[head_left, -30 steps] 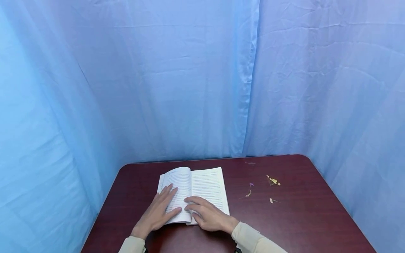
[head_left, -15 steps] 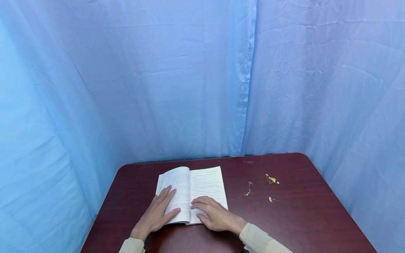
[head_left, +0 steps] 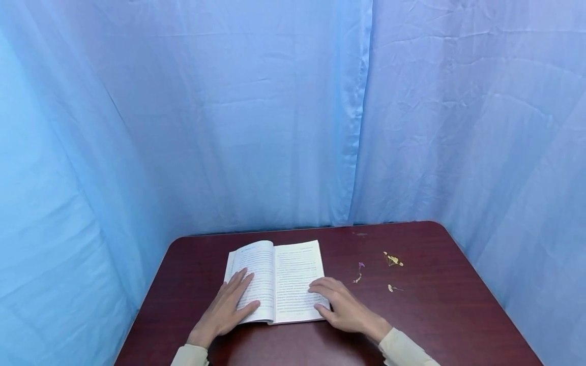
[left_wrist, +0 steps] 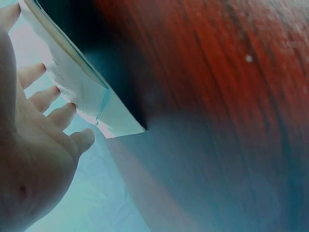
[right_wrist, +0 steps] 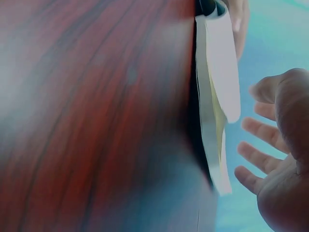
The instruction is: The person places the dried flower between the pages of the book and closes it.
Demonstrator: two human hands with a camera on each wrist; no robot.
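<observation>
An open book (head_left: 293, 269) with printed pages lies on the dark red table, its left side bulging upward. My left hand (head_left: 224, 310) rests spread over the left page, and the left wrist view shows its fingers against the book's pages (left_wrist: 72, 72). Over the right page's outer edge is my right hand (head_left: 343, 307), fingers loosely bent. In the right wrist view that hand (right_wrist: 275, 145) appears slightly apart from the book (right_wrist: 217, 96), holding nothing. To the right lie a purple flower sprig (head_left: 359, 272), a yellow flower sprig (head_left: 393, 260) and a small pale flower (head_left: 391, 288).
The table (head_left: 435, 325) has rounded far corners. Blue curtains (head_left: 256, 127) hang around its back and sides. A faint greyish mark (head_left: 360, 234) shows near the far edge.
My right hand has moved right, from near the book's centre fold to the right page's outer edge. My left hand stays on the left page. The flowers have not moved.
</observation>
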